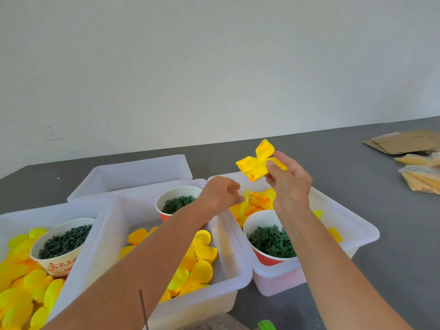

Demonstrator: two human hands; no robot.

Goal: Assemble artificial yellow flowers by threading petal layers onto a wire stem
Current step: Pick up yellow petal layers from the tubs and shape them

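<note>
Yellow fabric is what I see first: a petal layer (258, 164) held up in the air above the far right bin (362, 236), pinched at its right edge between the thumb and fingers of the right hand (289, 184). Its lobes fan out to the left and upward from the fingertips, one lobe pointing up toward the wall, the others spreading left and down; I see no single long axis, more of a cross shape. The left hand (220, 195) sits lower and to the left of the petal layer, apart from it, fingers loosely curled; a thin yellow strip shows just beside its fingertips, but I cannot tell whether it grips that or anything else. Beneath the hands, the middle bin (228, 279) holds loose yellow petals (202, 260) and a red cup (177, 201) of dark green rings. A second cup (269, 241) with green pieces stands in the right bin. A thin dark wire (143, 308) rises near the bottom edge, close to the left forearm.
</note>
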